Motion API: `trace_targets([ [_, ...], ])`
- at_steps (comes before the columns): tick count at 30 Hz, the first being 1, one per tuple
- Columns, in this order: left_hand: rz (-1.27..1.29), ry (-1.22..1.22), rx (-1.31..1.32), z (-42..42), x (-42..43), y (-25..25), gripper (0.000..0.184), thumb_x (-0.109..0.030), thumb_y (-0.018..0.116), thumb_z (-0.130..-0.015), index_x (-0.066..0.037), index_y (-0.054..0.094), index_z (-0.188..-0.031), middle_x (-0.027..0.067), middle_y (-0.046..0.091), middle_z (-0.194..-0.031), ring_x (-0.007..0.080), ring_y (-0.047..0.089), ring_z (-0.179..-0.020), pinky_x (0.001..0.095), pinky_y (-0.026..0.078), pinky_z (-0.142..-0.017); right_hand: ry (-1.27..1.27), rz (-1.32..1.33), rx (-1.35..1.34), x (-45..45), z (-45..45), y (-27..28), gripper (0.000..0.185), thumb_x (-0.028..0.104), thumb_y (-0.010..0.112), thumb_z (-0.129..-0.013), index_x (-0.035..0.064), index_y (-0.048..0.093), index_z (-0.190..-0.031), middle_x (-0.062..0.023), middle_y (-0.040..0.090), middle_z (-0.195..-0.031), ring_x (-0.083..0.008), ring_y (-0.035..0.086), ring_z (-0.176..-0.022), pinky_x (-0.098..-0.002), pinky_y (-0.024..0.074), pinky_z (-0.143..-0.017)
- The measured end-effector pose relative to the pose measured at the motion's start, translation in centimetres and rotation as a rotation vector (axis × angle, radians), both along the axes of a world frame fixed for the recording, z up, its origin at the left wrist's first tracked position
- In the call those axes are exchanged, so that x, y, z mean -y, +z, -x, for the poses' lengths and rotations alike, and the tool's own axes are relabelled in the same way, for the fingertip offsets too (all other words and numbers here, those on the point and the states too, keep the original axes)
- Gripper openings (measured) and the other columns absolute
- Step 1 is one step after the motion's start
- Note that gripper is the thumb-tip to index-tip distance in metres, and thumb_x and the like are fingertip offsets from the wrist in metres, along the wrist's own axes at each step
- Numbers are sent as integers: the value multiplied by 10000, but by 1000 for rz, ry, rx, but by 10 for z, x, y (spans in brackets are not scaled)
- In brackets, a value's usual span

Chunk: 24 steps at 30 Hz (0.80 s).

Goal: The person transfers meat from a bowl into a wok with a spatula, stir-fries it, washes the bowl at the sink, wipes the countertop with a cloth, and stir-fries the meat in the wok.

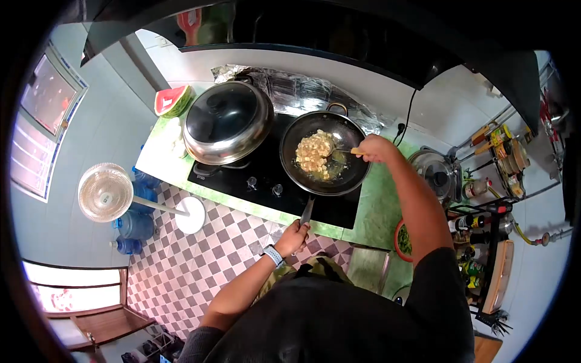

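Observation:
A dark wok (353,175) stands on the right side of the black stove (239,183). Pale yellow-brown chunks of food (313,154) lie in its middle and left part, with some liquid beside them. My left hand (292,238) is closed round the wok's handle (307,210), which points toward my body. Above the wok's right rim, my right hand (374,149) grips the yellow handle of a spatula (346,150). The spatula's front end touches the food and is partly hidden in it.
A large lidded pot (227,124) stands left of the wok, with cut watermelon (173,101) behind it. To the right are a lidded steel pot (431,175), a red-rimmed bowl of greens (404,241) and a bottle rack (472,242). A white fan (106,192) stands at left.

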<state>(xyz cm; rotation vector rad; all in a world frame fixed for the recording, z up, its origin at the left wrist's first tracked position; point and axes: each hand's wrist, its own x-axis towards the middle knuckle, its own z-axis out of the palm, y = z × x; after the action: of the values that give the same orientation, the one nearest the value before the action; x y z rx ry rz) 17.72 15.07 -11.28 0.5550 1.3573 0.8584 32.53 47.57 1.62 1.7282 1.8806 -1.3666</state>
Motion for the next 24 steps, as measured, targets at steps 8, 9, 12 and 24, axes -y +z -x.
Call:
trace_targets([
  [8, -1, -46, -16, 1, -4, -1, 283, -295, 408, -1025, -18, 446, -1070, 40, 473, -722, 110, 455, -490, 271, 382, -447, 467, -865, 305, 113, 2, -1, 158, 98, 564, -805, 46, 707, -847, -172, 700, -815, -339, 700, -784, -442, 562, -688],
  [9, 1, -45, -15, 2, -5, -2, 287, -296, 409, -1025, -15, 443, -1074, 42, 474, -726, 111, 457, -492, 274, 382, -444, 475, -940, 304, 125, -3, 2, 145, 97, 559, -823, 47, 694, -833, -163, 695, -785, -335, 698, -751, -438, 560, -661],
  [12, -5, -37, -29, 4, -6, -6, 307, -305, 415, -1021, 0, 447, -1029, 52, 496, -712, 121, 490, -492, 283, 416, -435, 436, -1113, 315, 125, -12, 5, 128, 112, 563, -850, 51, 672, -819, -150, 687, -737, -321, 693, -694, -428, 554, -612],
  [24, -51, -132, -210, 6, -7, -17, 433, -356, 411, -1009, 70, 459, -1067, 131, 615, -711, 197, 625, -549, 326, 515, -495, 508, -1166, 331, 77, 57, -37, 249, 230, 540, -921, 67, 719, -861, -154, 694, -740, -321, 692, -699, -421, 550, -611],
])
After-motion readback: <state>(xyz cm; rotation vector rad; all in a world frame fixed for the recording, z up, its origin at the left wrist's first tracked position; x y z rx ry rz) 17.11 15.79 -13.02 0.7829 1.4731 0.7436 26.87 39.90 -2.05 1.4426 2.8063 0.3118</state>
